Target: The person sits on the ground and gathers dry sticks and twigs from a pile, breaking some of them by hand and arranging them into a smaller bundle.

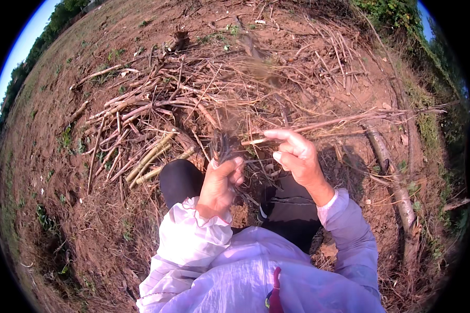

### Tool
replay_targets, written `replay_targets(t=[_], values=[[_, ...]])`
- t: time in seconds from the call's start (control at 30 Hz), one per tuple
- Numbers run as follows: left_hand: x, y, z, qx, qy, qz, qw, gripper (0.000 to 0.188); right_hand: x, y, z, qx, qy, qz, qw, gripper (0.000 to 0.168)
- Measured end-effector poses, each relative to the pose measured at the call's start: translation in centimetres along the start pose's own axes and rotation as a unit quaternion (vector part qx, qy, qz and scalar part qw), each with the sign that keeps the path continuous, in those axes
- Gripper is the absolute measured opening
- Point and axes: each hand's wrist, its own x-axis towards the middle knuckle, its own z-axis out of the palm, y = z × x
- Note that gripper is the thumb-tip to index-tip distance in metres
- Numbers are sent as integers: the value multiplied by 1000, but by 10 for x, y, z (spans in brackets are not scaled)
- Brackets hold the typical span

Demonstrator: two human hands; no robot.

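My left hand (220, 182) is closed around a bundle of dark, thin strands (219, 146), which stick up above the fist and look blurred. To its right is my right hand (297, 158), its index finger stretched to the left and its other fingers curled. A thin pale strand (256, 160) runs between the two hands; whether the right fingers grip it is unclear. Beside the right index finger lies the pale cut end of a stick (253, 141). Long thin branches (337, 120) extend rightward behind that hand.
A heap of cut sticks (133, 103) spreads ahead and to the left, with thicker greenish stalks (150, 156) near my left knee (180, 180). On the right lies a thick log (395, 184). A stump (179, 41) stands farther off on reddish soil (43, 137).
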Motion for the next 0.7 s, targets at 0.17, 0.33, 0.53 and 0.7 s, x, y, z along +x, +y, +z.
replay_targets(t=[0.17,0.33,0.53,0.7], values=[[-3,-7,25,-39,18,-38,998,11,-13,0,-10,99,102,14,990,28],[9,38,-43,-238,10,91,967,21,-35,-3,-133,318,355,-143,867,25],[11,37,-65,-196,-48,59,978,9,-122,-2,-201,234,398,-208,862,22],[13,37,-47,-42,30,69,996,8,-155,-16,-203,84,434,-178,879,19]])
